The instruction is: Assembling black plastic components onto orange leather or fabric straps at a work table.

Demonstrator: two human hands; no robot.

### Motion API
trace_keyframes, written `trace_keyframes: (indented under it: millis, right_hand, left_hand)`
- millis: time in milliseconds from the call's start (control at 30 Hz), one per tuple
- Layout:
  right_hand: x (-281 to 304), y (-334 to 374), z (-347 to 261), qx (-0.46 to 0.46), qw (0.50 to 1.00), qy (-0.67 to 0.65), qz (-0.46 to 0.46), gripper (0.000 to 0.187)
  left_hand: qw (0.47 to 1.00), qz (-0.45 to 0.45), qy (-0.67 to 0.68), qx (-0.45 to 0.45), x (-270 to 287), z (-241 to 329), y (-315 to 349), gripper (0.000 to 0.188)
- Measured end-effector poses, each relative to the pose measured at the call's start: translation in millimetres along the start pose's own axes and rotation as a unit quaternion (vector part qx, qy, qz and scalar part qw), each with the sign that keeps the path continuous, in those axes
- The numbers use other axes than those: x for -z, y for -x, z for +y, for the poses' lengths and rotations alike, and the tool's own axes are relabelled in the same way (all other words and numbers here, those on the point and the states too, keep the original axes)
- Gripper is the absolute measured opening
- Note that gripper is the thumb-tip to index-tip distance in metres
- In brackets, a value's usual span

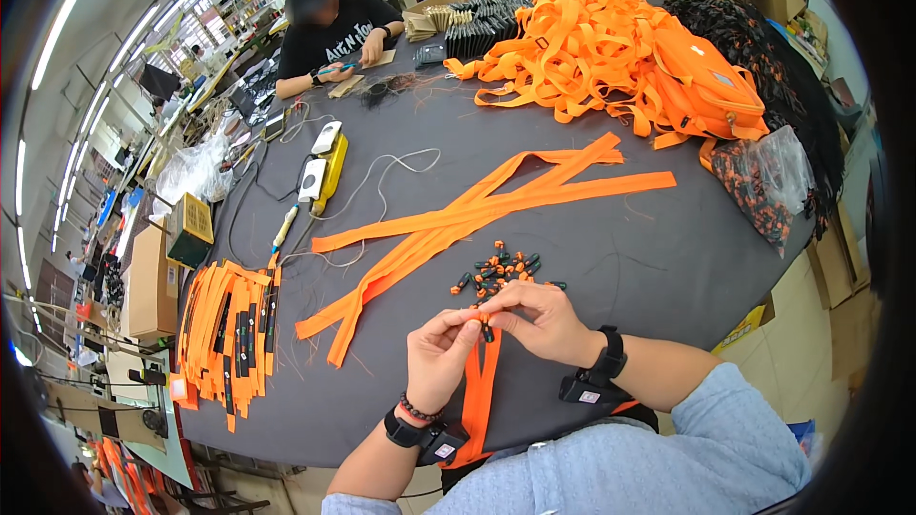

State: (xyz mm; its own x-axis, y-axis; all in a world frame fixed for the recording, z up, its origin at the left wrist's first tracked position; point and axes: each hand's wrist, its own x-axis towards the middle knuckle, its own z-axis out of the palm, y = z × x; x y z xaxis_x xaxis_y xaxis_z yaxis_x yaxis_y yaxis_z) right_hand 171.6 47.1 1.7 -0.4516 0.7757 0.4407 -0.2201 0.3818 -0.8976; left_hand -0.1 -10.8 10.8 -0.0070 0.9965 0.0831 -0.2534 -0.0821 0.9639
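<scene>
Close together over the near part of the table, my left hand (439,360) and my right hand (542,322) are both closed in a fingertip pinch. Between them is a small black-and-orange zipper pull (488,334), partly hidden by the fingers. An orange zipper tape (480,399) runs from the fingertips down to the table's near edge; its top end is covered by my fingers. Just beyond my hands lies a loose heap of similar black-and-orange zipper pulls (496,272). Further off, long orange zipper tapes (458,217) lie crossed on the dark tabletop.
Orange strips with black pieces (229,319) lie at the left edge. Behind them are a yellow-and-white power strip (324,167) and loose cables. A large orange webbing heap (592,48) and a clear bag (763,181) stand far right. A co-worker (334,24) sits across the table.
</scene>
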Motion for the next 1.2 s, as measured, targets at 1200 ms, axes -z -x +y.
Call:
trace_keyframes:
  millis: [1200]
  right_hand:
    - [4.2,-5.1,-6.7,0.054,0.997,0.058,-0.015,0.016]
  left_hand:
    - [0.993,-0.026,0.105,0.04,8.3,-12.1,1.2,0.014]
